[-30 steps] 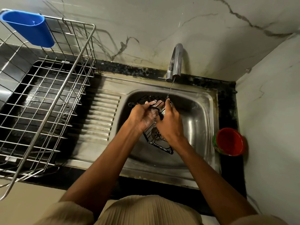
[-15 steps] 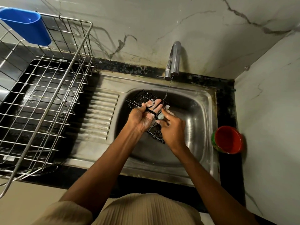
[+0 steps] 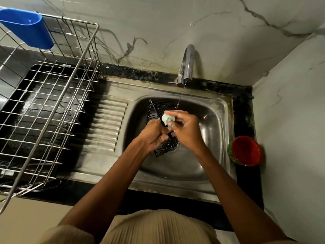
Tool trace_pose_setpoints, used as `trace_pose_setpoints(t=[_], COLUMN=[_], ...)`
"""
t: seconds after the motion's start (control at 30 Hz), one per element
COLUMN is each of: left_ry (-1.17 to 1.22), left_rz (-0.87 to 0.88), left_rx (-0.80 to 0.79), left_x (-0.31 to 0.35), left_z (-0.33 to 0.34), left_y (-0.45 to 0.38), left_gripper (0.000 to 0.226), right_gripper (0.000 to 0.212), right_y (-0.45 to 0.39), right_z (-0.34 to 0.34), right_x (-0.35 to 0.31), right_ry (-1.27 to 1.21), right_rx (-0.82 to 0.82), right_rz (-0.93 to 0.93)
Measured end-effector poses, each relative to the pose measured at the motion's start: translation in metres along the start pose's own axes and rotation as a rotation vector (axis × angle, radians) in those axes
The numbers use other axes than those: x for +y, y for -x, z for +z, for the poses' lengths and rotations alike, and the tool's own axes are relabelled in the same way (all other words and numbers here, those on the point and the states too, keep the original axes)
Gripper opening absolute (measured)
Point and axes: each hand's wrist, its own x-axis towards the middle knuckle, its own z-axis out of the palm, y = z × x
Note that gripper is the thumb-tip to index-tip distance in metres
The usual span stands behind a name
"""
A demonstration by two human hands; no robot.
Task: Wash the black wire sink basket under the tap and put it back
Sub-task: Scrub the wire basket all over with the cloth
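Table [image 3: 243,106]: black stone top along a pale veined wall, carrying everything below.

Stainless steel sink with ribbed drainboard [image 3: 105,120]: set into the table, bowl toward the right end, drainboard to its left.

Silver wire dish rack [image 3: 52,106]: stands at the table's left end, beside the drainboard; a blue plastic cup holder [image 3: 26,27] hangs on its rear rim.

Curved chrome tap [image 3: 187,64]: fixed at the table's back edge above the bowl; a thin stream of water [image 3: 181,95] falls from its spout.

Black wire sink basket [image 3: 158,110]: held tilted on edge over the bowl, its upper end just left of the stream, its lower end near the drain.

Left hand [image 3: 153,136]: fingers curled round the basket's middle, gripping it.

Right hand [image 3: 186,129]: fingers closed on a small pale green scrubbing pad [image 3: 167,119], which is pressed against the basket's wires.

Red cup with green outside [image 3: 245,150]: stands on the table's right edge, just beside the sink rim and against the side wall.
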Motion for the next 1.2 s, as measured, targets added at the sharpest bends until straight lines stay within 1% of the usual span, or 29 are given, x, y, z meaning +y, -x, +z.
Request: trace_pose_setpoints(t=[0.07, 0.13, 0.23, 0.27, 0.37, 0.4, 0.43, 0.47, 0.53, 0.57, 0.6, 0.63, 0.67, 0.73, 0.8, 0.83, 0.9, 0.97, 1.0, 1.1, 1.2], left_ry=[-0.151, -0.167, -0.183, -0.199, -0.288, -0.341, -0.387, -0.421, -0.435, -0.426, -0.423, -0.415, -0.414, -0.43, -0.439, -0.424, -0.364, -0.343, -0.336, -0.312, -0.331], left_rz=[0.025, 0.031, 0.02, 0.027, 0.094, 0.108, 0.107, 0.09, 0.035, 0.015, 0.004, 0.001, 0.01, 0.045, 0.082, 0.08, 0.053, 0.039, 0.04, 0.041, 0.062], left_rx=[0.006, -0.049, -0.083, -0.068, -0.001, 0.016, 0.019, 0.009, -0.042, -0.061, -0.076, -0.086, -0.086, -0.046, -0.012, -0.008, -0.037, -0.034, -0.021, -0.003, -0.011], left_x=[0.002, 0.001, 0.001, 0.002, 0.005, 0.004, 0.003, 0.001, -0.004, -0.005, -0.005, -0.005, -0.004, -0.002, 0.0, -0.001, -0.001, -0.003, -0.004, -0.012, -0.016], left_z=[0.0, 0.0, 0.001, 0.001, 0.0, -0.001, -0.002, -0.003, -0.004, -0.005, -0.004, -0.003, -0.002, -0.004, -0.007, -0.01, -0.01, -0.009, -0.01, -0.018, -0.019], left_y=[0.005, 0.007, 0.008, 0.007, 0.006, 0.005, 0.005, 0.006, 0.009, 0.01, 0.012, 0.013, 0.014, 0.013, 0.01, 0.007, 0.008, 0.007, 0.006, 0.001, 0.003], left_gripper=[0.042, 0.042, 0.04, 0.039, 0.042, 0.044, 0.044, 0.043, 0.047, 0.049, 0.049, 0.049, 0.048, 0.045, 0.045, 0.044, 0.04, 0.038, 0.036, 0.037, 0.043], right_gripper=[0.038, 0.038, 0.035, 0.033, 0.034, 0.034, 0.033, 0.032, 0.035, 0.037, 0.039, 0.041, 0.041, 0.04, 0.039, 0.038, 0.034, 0.031, 0.03, 0.032, 0.038], right_y=[-0.006, -0.021, -0.044, -0.045, -0.033, -0.031, -0.034, -0.039, -0.054, -0.06, -0.062, -0.061, -0.057, -0.044, -0.039, -0.041, -0.049, -0.048, -0.043, -0.023, -0.011], right_z=[0.006, 0.005, 0.007, 0.009, 0.017, 0.018, 0.017, 0.014, 0.003, -0.002, -0.005, -0.004, 0.0, 0.007, 0.007, 0.004, -0.005, -0.006, -0.003, 0.003, 0.001], right_x=[0.002, 0.005, 0.006, 0.003, -0.005, -0.007, -0.007, -0.005, 0.001, 0.004, 0.006, 0.005, 0.001, -0.005, -0.006, -0.002, 0.005, 0.009, 0.008, 0.008, 0.013], right_ry=[0.171, 0.283, 0.366, 0.372, 0.402, 0.417, 0.435, 0.459, 0.49, 0.48, 0.456, 0.436, 0.436, 0.461, 0.511, 0.53, 0.529, 0.549, 0.586, 0.638, 0.62], right_rx=[-0.05, -0.011, 0.086, 0.07, -0.099, -0.133, -0.129, -0.078, 0.066, 0.107, 0.118, 0.107, 0.078, 0.001, -0.017, 0.016, 0.128, 0.181, 0.174, 0.148, 0.235], right_rz=[-0.1, -0.156, -0.161, -0.173, -0.321, -0.368, -0.381, -0.35, -0.178, -0.078, -0.019, -0.017, -0.056, -0.173, -0.213, -0.173, -0.02, 0.075, 0.066, -0.083, -0.12])
